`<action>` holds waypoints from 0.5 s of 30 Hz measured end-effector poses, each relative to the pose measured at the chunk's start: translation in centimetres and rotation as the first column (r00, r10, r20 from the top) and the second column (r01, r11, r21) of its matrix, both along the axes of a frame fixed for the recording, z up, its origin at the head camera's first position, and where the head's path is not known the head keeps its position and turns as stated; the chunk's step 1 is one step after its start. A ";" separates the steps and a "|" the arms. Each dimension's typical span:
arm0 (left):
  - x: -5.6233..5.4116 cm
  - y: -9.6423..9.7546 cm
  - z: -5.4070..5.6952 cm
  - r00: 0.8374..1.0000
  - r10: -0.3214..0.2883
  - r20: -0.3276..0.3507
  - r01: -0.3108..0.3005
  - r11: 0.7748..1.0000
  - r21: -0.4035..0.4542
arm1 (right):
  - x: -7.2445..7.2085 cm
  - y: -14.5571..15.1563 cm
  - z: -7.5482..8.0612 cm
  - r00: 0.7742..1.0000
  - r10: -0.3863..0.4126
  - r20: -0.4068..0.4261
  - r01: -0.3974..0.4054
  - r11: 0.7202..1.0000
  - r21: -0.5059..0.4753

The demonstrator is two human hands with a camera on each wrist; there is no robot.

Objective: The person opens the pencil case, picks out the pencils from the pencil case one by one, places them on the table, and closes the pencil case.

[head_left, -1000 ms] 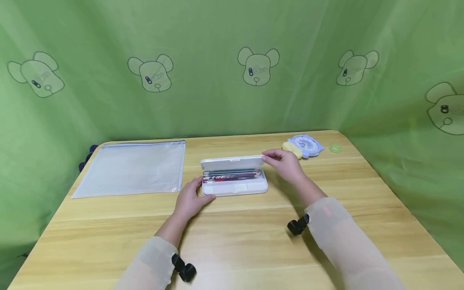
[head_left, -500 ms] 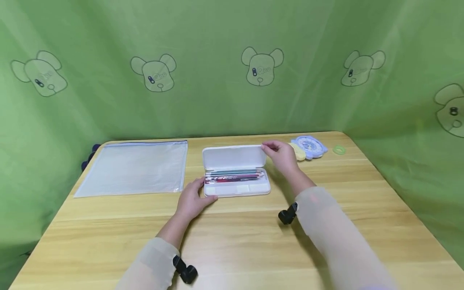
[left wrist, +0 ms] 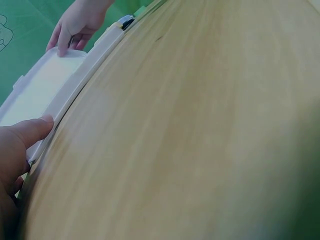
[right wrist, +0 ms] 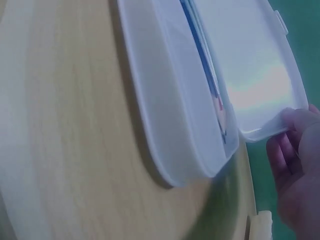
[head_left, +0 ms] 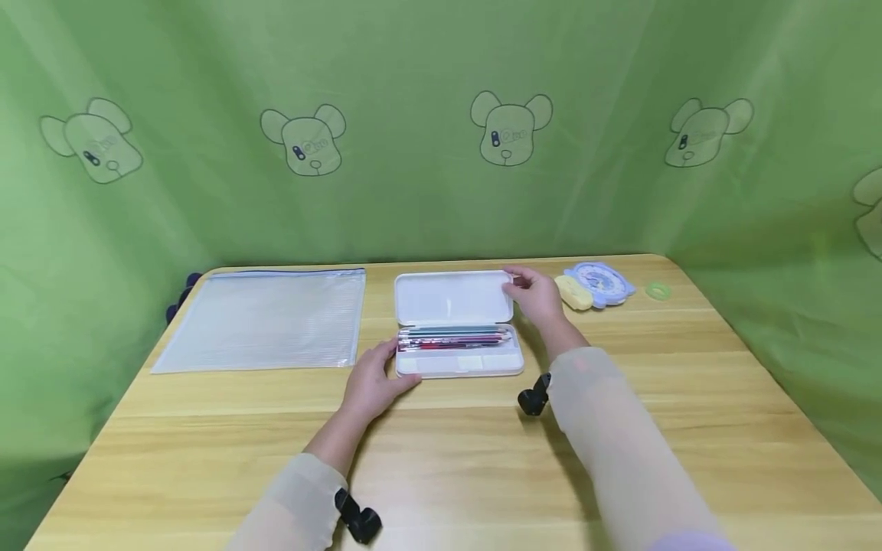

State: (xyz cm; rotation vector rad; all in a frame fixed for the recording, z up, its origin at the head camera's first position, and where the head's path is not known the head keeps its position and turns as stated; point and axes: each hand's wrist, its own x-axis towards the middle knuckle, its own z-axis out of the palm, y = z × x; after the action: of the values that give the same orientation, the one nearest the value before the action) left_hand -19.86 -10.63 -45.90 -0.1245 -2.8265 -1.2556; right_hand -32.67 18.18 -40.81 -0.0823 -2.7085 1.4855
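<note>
Broad wood-grain table lies this side of the white pencil case, giving room, I'd judge, to draw it nearer. The left hand curls round the case's near left corner, thumb on the front wall; that grip wants to be firm, so the base doesn't skid. Inside, pencils lie along the far side. Beyond them the lid stands open, its right corner pinched between the right hand's thumb and fingers; a light hold should avoid twisting it. A zip pouch to the left and a yellow item to the right limit sideways room; behind, the table's far edge meets green curtain.
</note>
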 end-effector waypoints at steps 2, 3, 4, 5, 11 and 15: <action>0.0 0.1 -0.1 1.000 -0.002 -0.001 0.002 1.000 -0.001 | 0.0 0.1 -0.3 1.000 0.001 0.007 -0.001 1.000 0.023; 0.1 0.2 -0.1 1.000 -0.004 -0.004 0.004 1.000 -0.002 | -0.1 0.2 -0.4 1.000 0.000 0.011 -0.001 0.999 0.035; 0.1 0.3 -0.1 1.000 -0.003 -0.005 0.003 1.000 -0.001 | -0.1 0.2 -0.5 1.000 0.000 0.013 0.000 0.999 0.046; 0.1 0.3 -0.1 1.000 -0.003 -0.006 0.003 1.000 -0.001 | -0.1 0.3 -0.6 1.000 0.000 0.015 0.000 0.998 0.055; 0.1 0.4 -0.1 1.000 0.009 0.017 -0.009 1.000 -0.011 | 0.0 0.2 -0.7 1.000 -0.004 0.004 0.004 0.999 0.044; 0.0 0.2 -0.1 1.000 0.023 0.013 -0.023 1.000 -0.017 | 0.2 0.1 -0.4 1.000 0.008 -0.007 -0.008 1.000 0.002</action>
State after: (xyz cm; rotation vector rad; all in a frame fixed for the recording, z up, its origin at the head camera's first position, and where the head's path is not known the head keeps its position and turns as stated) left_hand -19.90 -10.46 -46.02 -0.0848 -2.8416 -1.2328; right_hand -32.48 18.26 -41.19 -0.0658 -2.7078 1.4825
